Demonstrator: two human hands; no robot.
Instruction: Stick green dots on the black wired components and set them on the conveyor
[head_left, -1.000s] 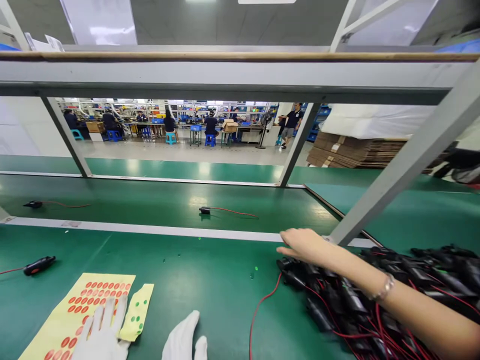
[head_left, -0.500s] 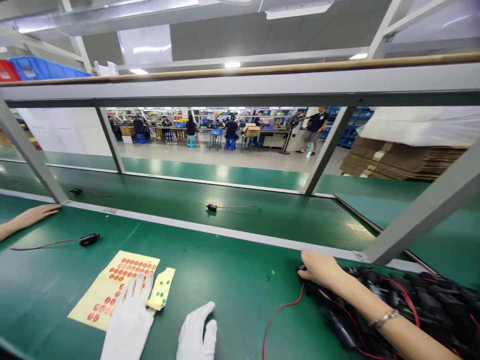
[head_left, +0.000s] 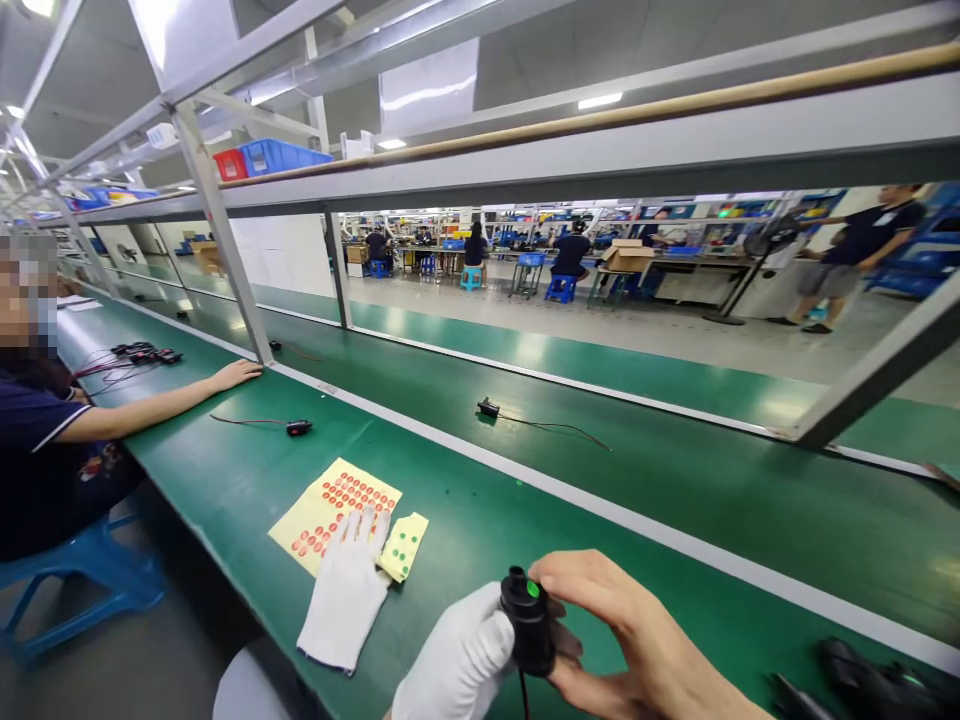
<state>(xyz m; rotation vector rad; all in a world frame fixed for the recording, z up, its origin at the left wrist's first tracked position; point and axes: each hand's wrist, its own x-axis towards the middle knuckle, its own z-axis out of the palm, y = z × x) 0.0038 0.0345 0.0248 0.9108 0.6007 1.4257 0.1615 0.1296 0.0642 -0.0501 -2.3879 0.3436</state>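
Observation:
My left hand [head_left: 461, 655], in a white glove, is closed round the left side of a black cylindrical part [head_left: 529, 625] that has a green dot near its top and a red wire below. My bare right hand [head_left: 630, 630] grips the same part from the right, thumb below and fingers at the top. To the left, an empty white glove [head_left: 349, 600] lies flat over a yellow sheet of red oval stickers [head_left: 296, 530]. Beside the glove is a small yellow piece with green dots [head_left: 406, 540].
Another black part [head_left: 298, 427] with a wire lies further left, near a co-worker's arm [head_left: 157, 408]. One more [head_left: 488, 408] rests beyond the white strip. Black parts [head_left: 870, 680] are heaped at bottom right. A slanted metal post [head_left: 877, 370] stands at right.
The view has turned left. My right hand has come from the heap with a black part to my left hand, which has closed on it.

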